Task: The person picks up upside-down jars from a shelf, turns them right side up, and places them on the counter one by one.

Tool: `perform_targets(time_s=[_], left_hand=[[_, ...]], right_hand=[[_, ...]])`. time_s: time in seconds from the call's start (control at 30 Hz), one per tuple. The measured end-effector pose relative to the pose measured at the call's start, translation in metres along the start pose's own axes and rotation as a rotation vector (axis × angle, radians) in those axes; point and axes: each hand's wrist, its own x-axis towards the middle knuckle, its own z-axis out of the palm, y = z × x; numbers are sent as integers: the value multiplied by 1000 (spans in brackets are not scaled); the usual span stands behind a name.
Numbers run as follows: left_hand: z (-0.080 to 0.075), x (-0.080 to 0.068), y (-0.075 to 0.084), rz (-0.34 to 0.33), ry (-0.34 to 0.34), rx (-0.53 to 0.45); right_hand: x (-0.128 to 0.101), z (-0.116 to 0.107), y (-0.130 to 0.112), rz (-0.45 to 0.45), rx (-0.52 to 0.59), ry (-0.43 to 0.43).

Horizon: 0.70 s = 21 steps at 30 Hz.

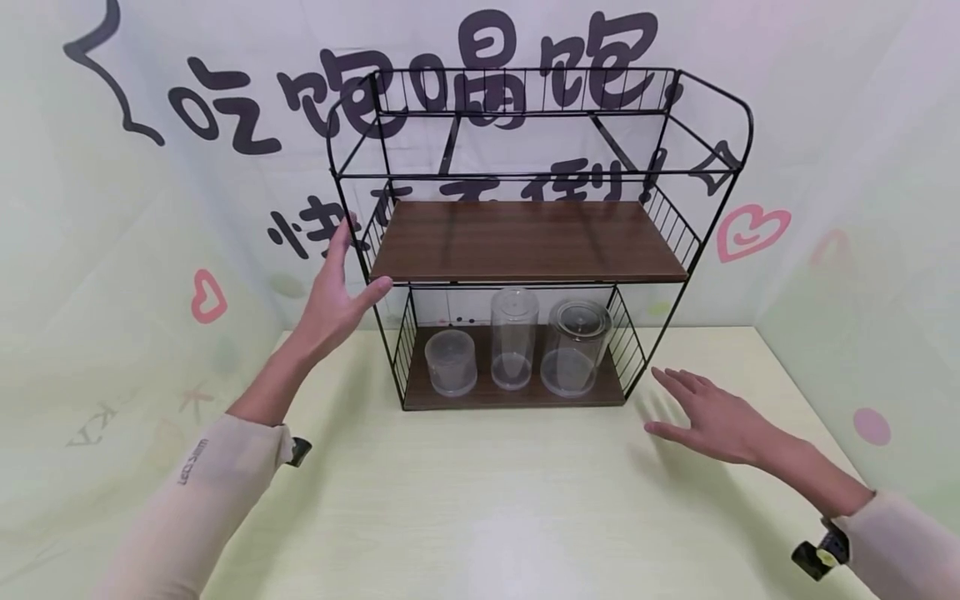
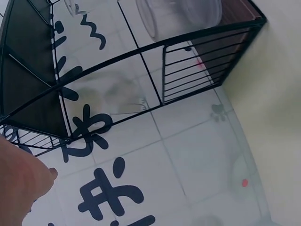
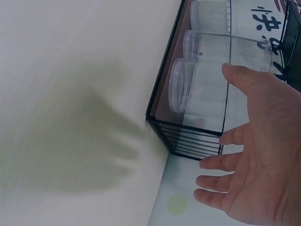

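A black wire rack [image 1: 525, 242] with dark wooden shelves stands upright at the back of the table. On its bottom shelf [image 1: 517, 400] are a short clear jar [image 1: 451, 364], a tall narrow clear jar [image 1: 514, 333] and a wide clear jar [image 1: 573, 354]. My left hand [image 1: 330, 312] is at the rack's left side, fingers extended and thumb overlapping the middle shelf's front corner in the head view. Low by the rack's front right corner, my right hand [image 1: 716, 421] is spread with nothing in it. Its straight fingers and thumb show in the right wrist view.
The pale tabletop [image 1: 487, 500] extends in front of the rack. Behind and on both sides hang white sheets, the back one printed with large dark characters [image 1: 487, 50] and a pink heart [image 1: 752, 233]. The rack's top level has a wire rail [image 1: 525, 69].
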Motion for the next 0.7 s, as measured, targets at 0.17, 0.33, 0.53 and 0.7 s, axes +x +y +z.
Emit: perform_targets(time_s=[0.17,0.33,0.53,0.7], left_hand=[[5,10,9,38,12,-17],[9,15,14,29,9,-34],[13,20,15,2,11,-45],[16,23,13,-9,17,-65]], right_hand=[[-2,-3,-11,-12,32,-13],[-2,-8,-23,-27,69,-3],[7,-13,-36,-44,94,36],[19,-16,-44,-54,122,64]])
